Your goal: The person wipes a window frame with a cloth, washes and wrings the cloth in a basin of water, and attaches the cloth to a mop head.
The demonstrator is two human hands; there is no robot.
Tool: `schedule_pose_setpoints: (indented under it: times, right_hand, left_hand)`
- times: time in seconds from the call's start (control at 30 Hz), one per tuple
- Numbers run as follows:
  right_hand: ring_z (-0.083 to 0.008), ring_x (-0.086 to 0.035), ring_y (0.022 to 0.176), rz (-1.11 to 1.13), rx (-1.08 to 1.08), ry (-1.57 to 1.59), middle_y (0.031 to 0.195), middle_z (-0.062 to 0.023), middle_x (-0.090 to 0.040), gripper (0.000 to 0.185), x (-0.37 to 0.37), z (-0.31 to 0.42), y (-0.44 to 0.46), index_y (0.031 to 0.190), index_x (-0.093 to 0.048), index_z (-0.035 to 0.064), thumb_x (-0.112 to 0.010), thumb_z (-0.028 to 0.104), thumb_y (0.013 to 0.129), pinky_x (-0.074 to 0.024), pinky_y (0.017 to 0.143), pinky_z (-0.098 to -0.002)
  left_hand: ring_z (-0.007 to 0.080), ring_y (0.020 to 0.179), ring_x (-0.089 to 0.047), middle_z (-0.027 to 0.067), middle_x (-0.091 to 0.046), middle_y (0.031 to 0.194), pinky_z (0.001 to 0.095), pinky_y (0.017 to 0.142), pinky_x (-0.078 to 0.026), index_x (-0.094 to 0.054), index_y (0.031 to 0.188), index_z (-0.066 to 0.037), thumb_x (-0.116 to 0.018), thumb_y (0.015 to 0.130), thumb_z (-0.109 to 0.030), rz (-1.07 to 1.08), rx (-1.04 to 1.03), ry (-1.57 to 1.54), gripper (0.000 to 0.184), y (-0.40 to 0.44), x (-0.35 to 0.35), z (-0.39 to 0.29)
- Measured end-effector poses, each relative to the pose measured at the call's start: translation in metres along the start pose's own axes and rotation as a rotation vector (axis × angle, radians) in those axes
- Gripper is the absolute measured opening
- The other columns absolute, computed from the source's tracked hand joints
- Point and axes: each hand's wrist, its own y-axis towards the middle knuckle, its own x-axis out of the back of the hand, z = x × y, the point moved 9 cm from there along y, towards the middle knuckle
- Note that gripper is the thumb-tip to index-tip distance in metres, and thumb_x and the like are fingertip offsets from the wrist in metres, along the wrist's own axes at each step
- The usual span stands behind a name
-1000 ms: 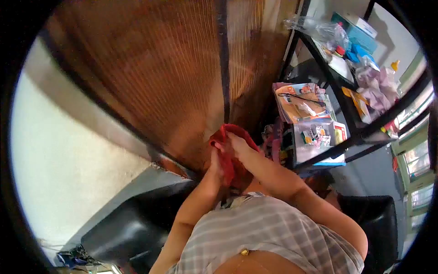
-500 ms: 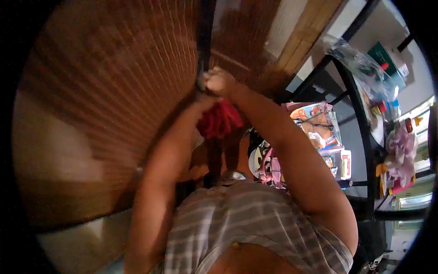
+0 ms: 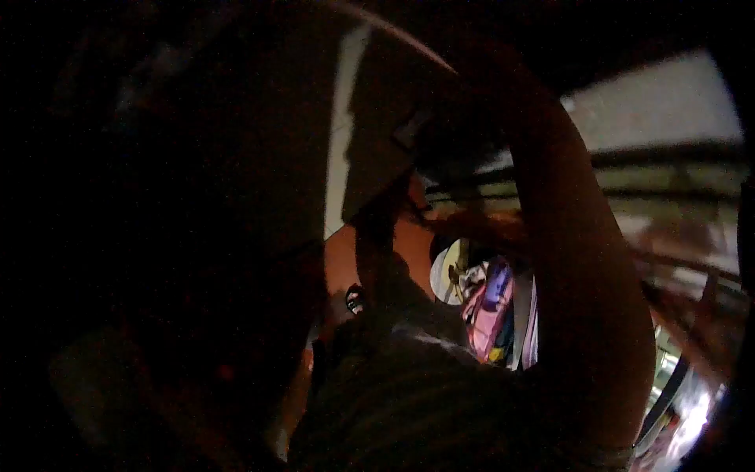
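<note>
Deep shadow covers most of the view. My right arm reaches up and forward on the right side, and its hand is lost in the dark near the top. Whether that hand holds anything cannot be seen. My left hand does not show anywhere, and the lower left is nearly black. A thin pale line runs near the end of the right arm; I cannot make out what it is. The red cloth seen earlier is hidden or out of view.
A pale upright strip borders the dark area ahead. Below lie reddish floor and a foot in a dark sandal. Right of my body are pink and purple bag-like items and a round pale object.
The view has turned dark, and the brown ribbed door panel is no longer discernible. My hands, earlier together at its edge with red cloth below, have separated; the right arm is higher.
</note>
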Motion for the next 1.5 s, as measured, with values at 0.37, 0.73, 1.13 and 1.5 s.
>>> schedule_pose_setpoints:
  times: [0.37,0.73,1.13,1.5]
  right_hand:
    - [-0.0293,-0.057,0.093,0.082,-0.022,-0.002,0.100,-0.0139,-0.058,0.028,-0.057,-0.035,0.034,0.103,-0.057,0.0084,-0.051,0.021,0.079,-0.0474,0.074,-0.0422]
    - [-0.0291,-0.058,0.094,0.200,0.204,0.121,0.102,-0.0144,-0.059,0.032,-0.064,0.159,-0.195,0.106,-0.057,0.0090,-0.053,0.023,0.078,-0.0484,0.073,-0.0420]
    - [-0.0289,-0.059,0.095,0.795,0.247,0.305,0.103,-0.0150,-0.060,0.036,-0.125,0.287,-0.631,0.109,-0.057,0.0097,-0.056,0.026,0.077,-0.0495,0.071,-0.0417]
    - [-0.0287,-0.060,0.096,0.987,-0.057,0.535,0.105,-0.0155,-0.060,0.039,-0.100,0.246,-0.884,0.111,-0.057,0.0104,-0.058,0.029,0.077,-0.0505,0.069,-0.0415]
  left_hand:
    - [0.0267,0.106,-0.047,0.0121,-0.047,0.120,0.0396,0.089,-0.041,-0.046,0.122,-0.006,-0.047,0.089,-0.030,-0.307,0.189,0.185,0.041,-0.042,0.048,0.066]
    - [0.0285,0.114,-0.041,0.0141,-0.041,0.127,0.0396,0.094,-0.036,-0.042,0.126,-0.006,-0.048,0.088,-0.034,0.087,-0.048,0.163,0.048,-0.107,0.053,0.019]
    - [0.0304,0.123,-0.034,0.0161,-0.033,0.135,0.0395,0.100,-0.032,-0.037,0.131,-0.006,-0.051,0.087,-0.039,0.789,0.018,0.280,0.057,-0.316,-0.109,0.043]
    - [0.0177,0.085,-0.059,0.0071,-0.062,0.095,0.0332,0.077,-0.048,-0.063,0.098,-0.003,-0.058,0.082,-0.045,0.803,0.190,0.574,0.045,-0.465,0.051,0.213]
